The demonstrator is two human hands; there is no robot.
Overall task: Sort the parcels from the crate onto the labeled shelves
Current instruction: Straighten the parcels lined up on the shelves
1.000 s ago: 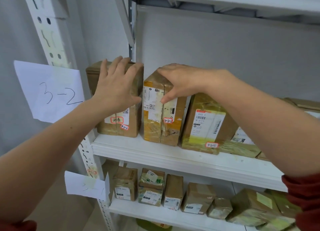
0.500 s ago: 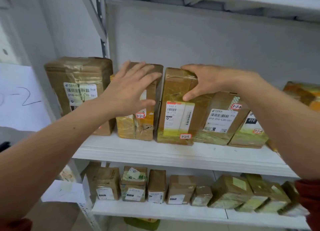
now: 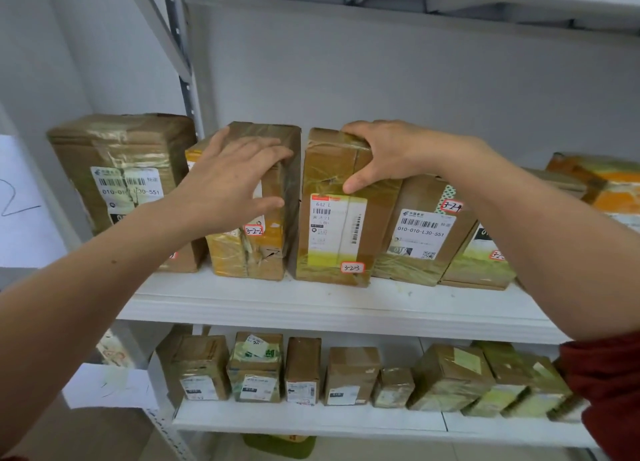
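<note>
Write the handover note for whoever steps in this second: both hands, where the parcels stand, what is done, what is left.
Left hand: fingers straight, pressing the front of the parcel tagged 3-2-2.
Right hand: grips the top of the parcel tagged 3-2-3, thumb on its front.
Both stand upright on the upper shelf, a narrow gap between them.
Done: both shelved. Left: probably close the gap, release; crate not in view.
</note>
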